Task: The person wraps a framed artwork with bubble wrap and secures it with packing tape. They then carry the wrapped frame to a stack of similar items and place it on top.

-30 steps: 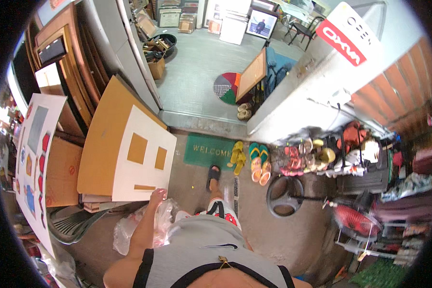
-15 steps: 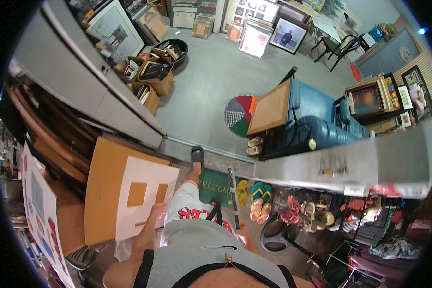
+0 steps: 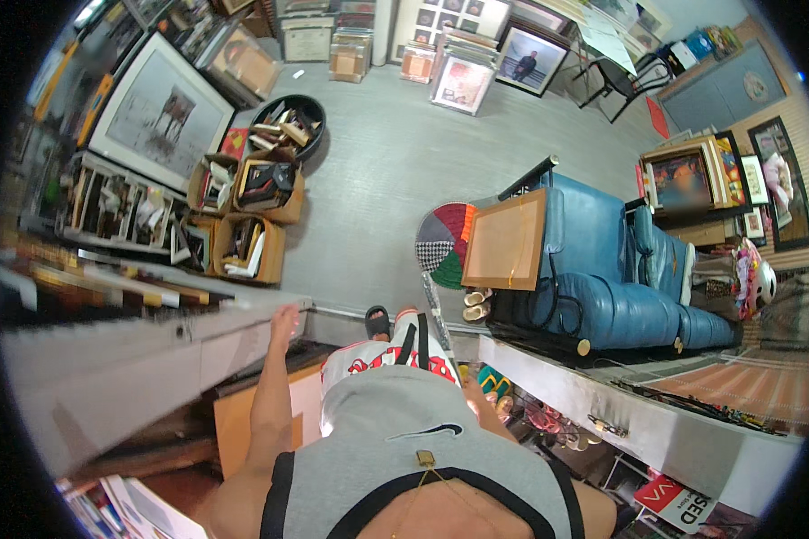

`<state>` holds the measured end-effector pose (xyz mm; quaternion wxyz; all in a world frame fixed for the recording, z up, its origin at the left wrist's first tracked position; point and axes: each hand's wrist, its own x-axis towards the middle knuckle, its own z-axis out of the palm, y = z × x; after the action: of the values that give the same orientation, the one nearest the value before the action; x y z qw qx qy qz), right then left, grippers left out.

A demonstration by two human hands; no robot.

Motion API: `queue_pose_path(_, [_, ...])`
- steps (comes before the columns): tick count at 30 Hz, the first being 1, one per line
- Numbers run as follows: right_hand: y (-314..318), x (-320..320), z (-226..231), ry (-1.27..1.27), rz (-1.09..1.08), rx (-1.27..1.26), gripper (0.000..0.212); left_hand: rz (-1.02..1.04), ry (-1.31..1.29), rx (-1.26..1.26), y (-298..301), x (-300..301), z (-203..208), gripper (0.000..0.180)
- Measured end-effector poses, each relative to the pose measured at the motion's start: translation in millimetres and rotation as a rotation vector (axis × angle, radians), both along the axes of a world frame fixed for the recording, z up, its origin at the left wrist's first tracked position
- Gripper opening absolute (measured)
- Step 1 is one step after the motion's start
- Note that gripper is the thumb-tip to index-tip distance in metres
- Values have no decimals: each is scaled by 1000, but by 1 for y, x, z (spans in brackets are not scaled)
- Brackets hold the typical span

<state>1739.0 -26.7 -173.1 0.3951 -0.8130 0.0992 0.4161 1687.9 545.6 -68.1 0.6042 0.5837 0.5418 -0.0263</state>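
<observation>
My left hand (image 3: 284,327) reaches forward with its fingers extended against the edge of the grey door (image 3: 216,337) on the left. My right hand (image 3: 471,390) is low beside my right thigh, its fingers mostly hidden. From there a long, narrow speckled strip (image 3: 434,305) points forward, apparently held in that hand; its lower end is out of sight. My sandalled foot (image 3: 378,322) is at the doorway threshold. Below the left forearm, a brown board (image 3: 233,429) leans with a pale mat beside it.
A blue couch (image 3: 593,234) stands ahead right, a brown-backed frame (image 3: 505,241) leaning on its end. Near it lies a round patchwork rug (image 3: 442,242). Cardboard boxes (image 3: 259,247) and a black tub (image 3: 307,126) line the left. A white door panel (image 3: 638,409) juts in at right.
I have moved forward into the doorway and turned somewhat left. My left hand has gone from beside the pale mat to the grey door's edge. The strip has moved forward with me.
</observation>
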Motion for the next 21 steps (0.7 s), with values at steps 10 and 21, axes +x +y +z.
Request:
queue_pose_path(10, [94,209,-15,69,134,-65,40,-96,275,-231,51,133,-58,30])
queue_pose_path(21, [258,416,-10,44,-346,-57,44,-242,189,-209,138,387,-77,26])
